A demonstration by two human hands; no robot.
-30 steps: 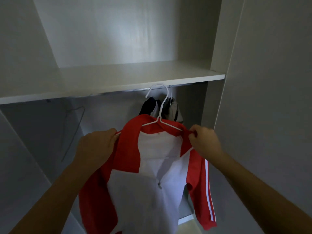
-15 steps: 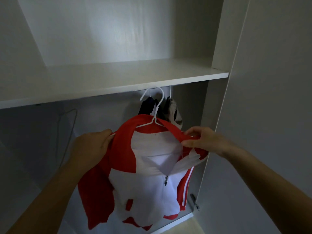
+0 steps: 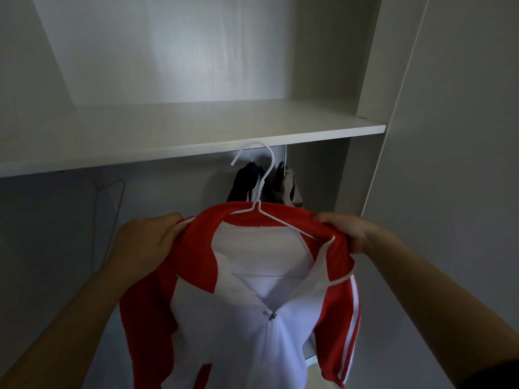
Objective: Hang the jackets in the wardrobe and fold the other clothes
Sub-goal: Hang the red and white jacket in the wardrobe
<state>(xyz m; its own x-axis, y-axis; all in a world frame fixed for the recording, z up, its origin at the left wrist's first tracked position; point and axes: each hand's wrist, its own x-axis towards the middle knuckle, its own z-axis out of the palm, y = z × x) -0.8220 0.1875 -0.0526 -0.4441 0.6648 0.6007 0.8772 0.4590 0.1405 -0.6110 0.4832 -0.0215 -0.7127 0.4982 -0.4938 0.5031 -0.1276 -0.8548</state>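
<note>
A red and white zip jacket [image 3: 252, 327] hangs on a white wire hanger [image 3: 264, 189] that I hold up in front of the open wardrobe. My left hand [image 3: 146, 242] grips the jacket's left shoulder. My right hand [image 3: 346, 231] grips its right shoulder over the hanger's end. The hanger's hook sits just below the front edge of the white shelf [image 3: 196, 136]; the rail under the shelf is hidden. The jacket's zip is partly done up.
Two garments, a dark jacket [image 3: 244, 183] and a beige jacket [image 3: 289, 186], hang behind on white hangers under the shelf. A bare grey wire hanger [image 3: 112, 203] hangs at the left. The wardrobe's side panel [image 3: 449, 192] stands close on the right.
I lifted the jacket and hanger higher toward the shelf. My right hand moved from pinching the collar front to gripping the right shoulder. The view tilted up slightly.
</note>
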